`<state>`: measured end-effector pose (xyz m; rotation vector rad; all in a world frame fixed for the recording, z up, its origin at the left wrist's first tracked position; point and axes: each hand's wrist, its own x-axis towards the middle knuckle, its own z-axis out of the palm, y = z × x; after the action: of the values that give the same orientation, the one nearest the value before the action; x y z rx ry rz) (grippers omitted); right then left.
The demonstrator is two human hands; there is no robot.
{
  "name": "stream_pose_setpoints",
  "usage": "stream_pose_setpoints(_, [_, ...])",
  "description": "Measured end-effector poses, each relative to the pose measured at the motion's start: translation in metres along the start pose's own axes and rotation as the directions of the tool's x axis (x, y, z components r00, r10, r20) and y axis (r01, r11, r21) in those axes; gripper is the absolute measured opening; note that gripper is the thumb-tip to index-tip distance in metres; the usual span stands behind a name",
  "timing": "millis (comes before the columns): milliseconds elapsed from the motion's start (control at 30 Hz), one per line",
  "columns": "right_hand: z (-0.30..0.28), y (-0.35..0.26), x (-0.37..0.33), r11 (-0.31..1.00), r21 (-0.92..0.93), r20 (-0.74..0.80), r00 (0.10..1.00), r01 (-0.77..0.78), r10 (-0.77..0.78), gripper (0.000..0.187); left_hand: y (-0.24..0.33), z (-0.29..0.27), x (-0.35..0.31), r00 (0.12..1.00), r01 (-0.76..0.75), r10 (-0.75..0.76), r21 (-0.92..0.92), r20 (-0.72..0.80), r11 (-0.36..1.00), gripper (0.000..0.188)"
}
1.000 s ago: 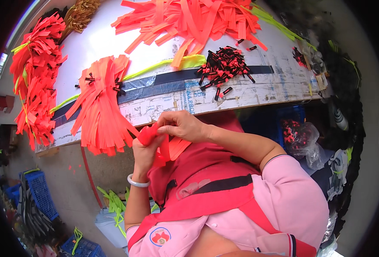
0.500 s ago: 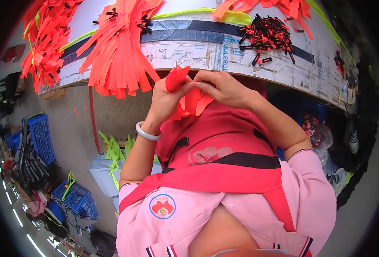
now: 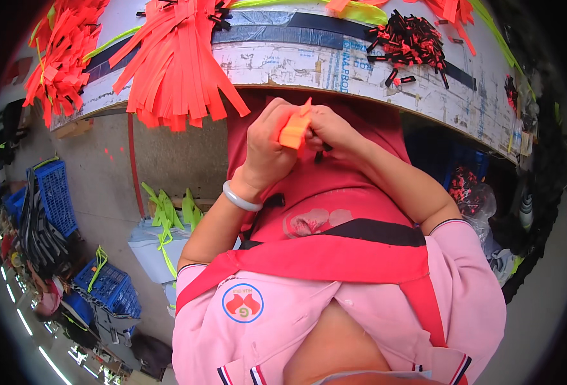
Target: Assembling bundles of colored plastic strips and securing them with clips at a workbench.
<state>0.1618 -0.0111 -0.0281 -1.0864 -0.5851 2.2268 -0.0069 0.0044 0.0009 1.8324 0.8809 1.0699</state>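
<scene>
Just in front of the table edge, over my apron, my hands meet. My left hand, a pale bangle on its wrist, is closed on a folded bright orange fabric strip. Against it presses my right hand, its fingers curled in at the strip's side. A small dark bit shows under the right fingers; its kind cannot be made out. On the table beyond lie a fanned bundle of orange strips, hanging over the edge, and a pile of small black tabs with orange-red bits.
More orange strips heap at the table's left end. Dark tape and yellow-green ribbon run along the cardboard-covered table. Blue crates stand on the floor at left, near yellow-green strips. A clear plastic bag sits at right.
Both hands have drawn together and lowered slightly, moving right. The orange strip, earlier spread below the fingers, is now folded between the hands. The view has shifted a little.
</scene>
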Motion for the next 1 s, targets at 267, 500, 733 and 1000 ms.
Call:
stream_pose_setpoints(267, [-0.023, 0.008, -0.011, 0.910, 0.415, -0.152, 0.985, -0.016, 0.087, 0.029, -0.036, -0.013, -0.011, 0.782, 0.603, -0.557, -0.563, 0.280, 0.564, 0.014])
stream_pose_setpoints(500, [-0.017, -0.007, -0.025, 0.976, -0.129, -0.105, 0.977, 0.173, -0.187, 0.025, -0.024, -0.007, -0.009, 0.729, 0.666, -0.629, -0.490, 0.270, 0.562, 0.019])
stream_pose_setpoints(733, [-0.006, -0.022, -0.031, 0.944, -0.282, -0.112, 0.971, 0.171, -0.209, 0.020, -0.012, -0.006, -0.008, 0.751, 0.647, -0.601, -0.481, 0.271, 0.592, 0.020])
stream_pose_setpoints(1000, [-0.002, -0.013, -0.027, 0.959, -0.195, -0.203, 0.948, 0.206, -0.245, 0.020, -0.013, -0.009, -0.009, 0.738, 0.659, -0.617, -0.487, 0.273, 0.574, 0.019])
